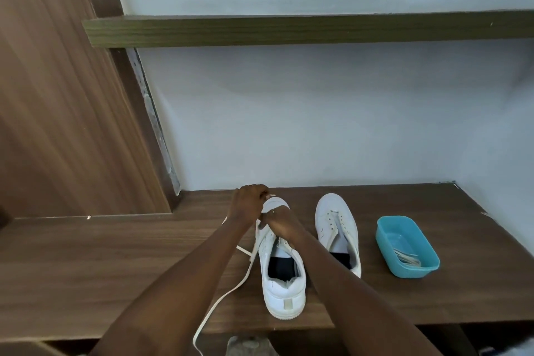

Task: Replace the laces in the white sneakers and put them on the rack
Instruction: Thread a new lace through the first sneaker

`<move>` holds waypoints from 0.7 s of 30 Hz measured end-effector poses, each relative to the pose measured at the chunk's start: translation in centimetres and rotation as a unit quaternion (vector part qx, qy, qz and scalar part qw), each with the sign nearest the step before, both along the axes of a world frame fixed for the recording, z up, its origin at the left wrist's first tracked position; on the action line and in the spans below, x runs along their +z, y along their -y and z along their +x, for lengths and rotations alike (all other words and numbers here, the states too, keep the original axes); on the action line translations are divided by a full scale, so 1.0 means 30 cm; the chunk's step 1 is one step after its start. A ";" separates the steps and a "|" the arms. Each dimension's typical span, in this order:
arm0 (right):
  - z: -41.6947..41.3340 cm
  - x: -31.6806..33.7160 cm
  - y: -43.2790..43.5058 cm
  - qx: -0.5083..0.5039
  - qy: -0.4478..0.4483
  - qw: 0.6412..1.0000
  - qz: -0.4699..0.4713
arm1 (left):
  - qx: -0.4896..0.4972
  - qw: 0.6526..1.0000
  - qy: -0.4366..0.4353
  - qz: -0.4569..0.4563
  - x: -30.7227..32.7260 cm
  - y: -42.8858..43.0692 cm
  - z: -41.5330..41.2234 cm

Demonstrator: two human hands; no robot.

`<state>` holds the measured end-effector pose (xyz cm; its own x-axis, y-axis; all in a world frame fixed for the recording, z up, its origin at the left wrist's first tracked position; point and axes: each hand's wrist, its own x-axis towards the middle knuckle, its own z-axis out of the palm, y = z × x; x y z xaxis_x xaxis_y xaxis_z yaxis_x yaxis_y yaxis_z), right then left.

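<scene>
Lace [231, 292] | left hand [250, 205], right hand [278, 222]: grip pinching it | blue tub [385, 241]: pale laces [407, 257]

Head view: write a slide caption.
Left hand and right hand thread a flat white lace into a white low-top sneaker.

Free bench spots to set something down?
Widest bare patch: bench left of the trailing lace. A strip runs along the wall behind the left sneaker and right sneaker; a corner right of the tub. Crowded: left hand and right hand at the left sneaker's toe; narrow gaps between sneakers and tub.
</scene>
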<state>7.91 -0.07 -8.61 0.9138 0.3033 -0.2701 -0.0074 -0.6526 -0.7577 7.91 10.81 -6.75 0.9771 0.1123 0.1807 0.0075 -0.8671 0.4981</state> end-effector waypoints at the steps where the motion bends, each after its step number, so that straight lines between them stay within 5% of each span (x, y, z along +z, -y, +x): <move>1: 0.005 0.004 0.001 -0.013 -0.020 0.999 0.028 | 0.011 1.000 -0.006 -0.020 0.000 0.003 0.001; 9: -0.008 -0.062 0.086 -0.111 0.076 0.985 -0.104 | 0.069 0.989 -0.097 -0.086 -0.070 0.054 -0.002; 16: -0.036 -0.126 0.058 -0.100 0.066 0.986 -0.119 | 0.072 0.982 -0.126 -0.120 -0.131 0.071 -0.013; 21: -0.051 -0.109 0.078 -0.169 0.069 0.982 -0.041 | 0.053 0.980 -0.105 -0.163 -0.142 0.074 -0.021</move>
